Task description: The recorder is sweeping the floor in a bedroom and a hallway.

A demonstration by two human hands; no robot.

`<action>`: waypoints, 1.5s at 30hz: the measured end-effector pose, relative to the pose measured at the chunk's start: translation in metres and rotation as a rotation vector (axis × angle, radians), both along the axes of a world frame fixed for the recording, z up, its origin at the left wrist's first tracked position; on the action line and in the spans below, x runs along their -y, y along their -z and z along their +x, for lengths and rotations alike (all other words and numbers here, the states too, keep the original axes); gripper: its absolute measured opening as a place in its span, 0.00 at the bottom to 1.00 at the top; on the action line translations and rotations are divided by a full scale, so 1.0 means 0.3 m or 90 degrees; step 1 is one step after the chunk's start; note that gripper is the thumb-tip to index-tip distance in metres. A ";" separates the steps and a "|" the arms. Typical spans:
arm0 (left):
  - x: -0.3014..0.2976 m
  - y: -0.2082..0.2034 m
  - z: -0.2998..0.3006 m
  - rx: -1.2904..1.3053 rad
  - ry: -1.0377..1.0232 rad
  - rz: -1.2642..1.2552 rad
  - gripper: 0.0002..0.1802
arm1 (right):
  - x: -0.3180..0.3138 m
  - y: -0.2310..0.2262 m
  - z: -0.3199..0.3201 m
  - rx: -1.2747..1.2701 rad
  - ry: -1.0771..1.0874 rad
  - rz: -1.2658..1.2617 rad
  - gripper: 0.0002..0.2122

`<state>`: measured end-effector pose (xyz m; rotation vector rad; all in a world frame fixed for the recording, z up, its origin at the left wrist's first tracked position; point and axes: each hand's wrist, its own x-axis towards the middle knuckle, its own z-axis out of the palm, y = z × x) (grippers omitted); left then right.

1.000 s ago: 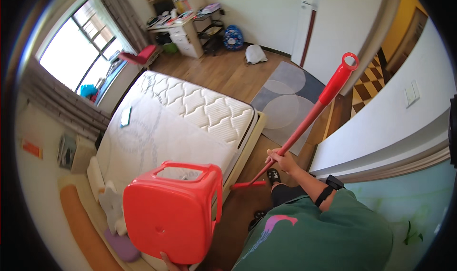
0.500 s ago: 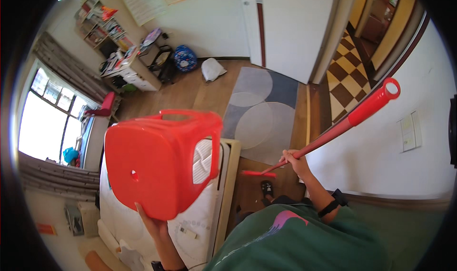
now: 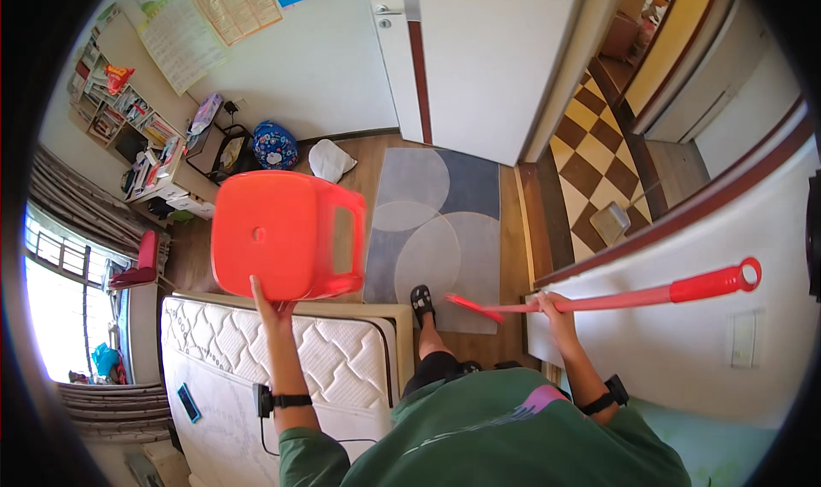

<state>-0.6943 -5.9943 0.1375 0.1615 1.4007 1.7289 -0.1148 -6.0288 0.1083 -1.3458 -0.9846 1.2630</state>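
The head view looks steeply down from above the green shirt (image 3: pixel 534 448), on the near side of the grey rug (image 3: pixel 436 239), facing out across it; the shirt is close, the white door (image 3: pixel 496 68) beyond the rug farther off; coverage runs from the window (image 3: pixel 64 316), left of the rug, to the tiled passage (image 3: pixel 592 158), right of it; fisheye bending makes the exact tilt hard to judge.

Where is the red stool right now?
In the head view, left of centre: the left hand holds the red stool, pictured just left of the grey rug.
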 end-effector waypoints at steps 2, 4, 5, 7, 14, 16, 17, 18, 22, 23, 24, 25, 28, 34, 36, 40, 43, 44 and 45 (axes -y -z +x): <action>-0.192 0.164 -0.124 0.016 -0.003 -0.071 0.51 | -0.101 0.012 -0.049 0.044 0.009 -0.015 0.16; -0.365 0.361 -0.253 0.038 -0.026 -0.116 0.50 | -0.214 0.035 -0.098 0.119 -0.022 -0.045 0.14; -0.457 0.467 -0.310 0.056 -0.053 -0.172 0.50 | -0.275 0.053 -0.130 0.137 -0.012 -0.077 0.13; -0.595 0.682 -0.421 0.095 -0.077 -0.171 0.50 | -0.370 0.088 -0.180 0.199 -0.030 -0.114 0.13; -0.942 1.273 -0.633 0.091 -0.206 -0.231 0.56 | -0.610 0.233 -0.337 0.296 -0.109 -0.222 0.07; -0.984 1.378 -0.679 0.133 -0.224 -0.285 0.56 | -0.642 0.268 -0.364 0.333 -0.160 -0.211 0.05; -0.998 1.429 -0.703 0.113 -0.239 -0.309 0.56 | -0.660 0.280 -0.375 0.372 -0.174 -0.212 0.06; -1.007 1.481 -0.718 0.111 -0.239 -0.298 0.56 | -0.677 0.289 -0.385 0.405 -0.187 -0.210 0.06; -0.995 1.659 -0.799 0.164 -0.156 -0.256 0.55 | -0.765 0.286 -0.415 0.351 -0.115 -0.351 0.06; -0.981 1.696 -0.806 0.155 -0.142 -0.295 0.51 | -0.787 0.279 -0.422 0.326 -0.101 -0.378 0.06; -0.970 1.729 -0.822 0.141 -0.145 -0.286 0.51 | -0.810 0.275 -0.431 0.299 -0.080 -0.408 0.06; -0.950 1.757 -0.845 0.172 -0.121 -0.290 0.49 | -0.828 0.271 -0.440 0.291 -0.092 -0.426 0.06; -0.892 1.840 -0.873 0.198 -0.121 -0.299 0.44 | -0.877 0.274 -0.467 0.300 -0.115 -0.458 0.07; -0.765 1.942 -0.892 0.141 -0.217 -0.181 0.36 | -0.937 0.296 -0.469 0.317 -0.180 -0.448 0.07; -0.739 1.920 -0.880 0.178 -0.268 -0.115 0.32 | -0.950 0.304 -0.454 0.310 -0.191 -0.438 0.07; -0.712 1.788 -0.694 0.103 -0.188 -0.191 0.20 | -0.987 0.323 -0.437 0.390 -0.298 -0.311 0.05; -0.658 1.646 -0.348 -0.141 0.023 -0.294 0.13 | -1.050 0.309 -0.468 0.325 -0.360 -0.169 0.03; -0.587 1.580 -0.211 -0.060 0.113 -0.366 0.14 | -1.074 0.292 -0.488 0.278 -0.354 -0.177 0.03; -0.529 1.518 -0.064 -0.079 0.145 -0.347 0.19 | -1.101 0.265 -0.511 0.235 -0.355 -0.180 0.02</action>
